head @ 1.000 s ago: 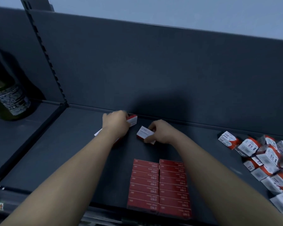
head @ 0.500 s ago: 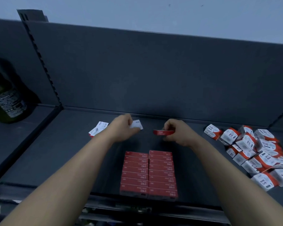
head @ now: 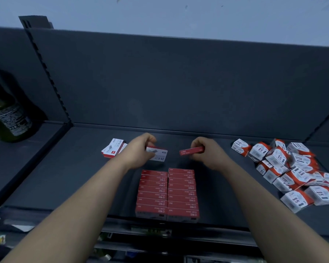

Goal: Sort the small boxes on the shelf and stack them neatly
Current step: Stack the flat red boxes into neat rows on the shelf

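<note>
Left hand (head: 141,149) pinches white box (head: 158,155) — right hand (head: 203,151), red box (head: 191,150).

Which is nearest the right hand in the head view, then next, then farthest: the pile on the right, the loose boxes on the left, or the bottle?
1. Pile, just right of the right hand.
2. Loose boxes, to the left, past the left hand.
3. Bottle, far left.

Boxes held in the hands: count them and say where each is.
2. One white-faced box is in the left hand; one red box, seen edge-on, is in the right hand. A further box could be hidden behind the palms.
</note>
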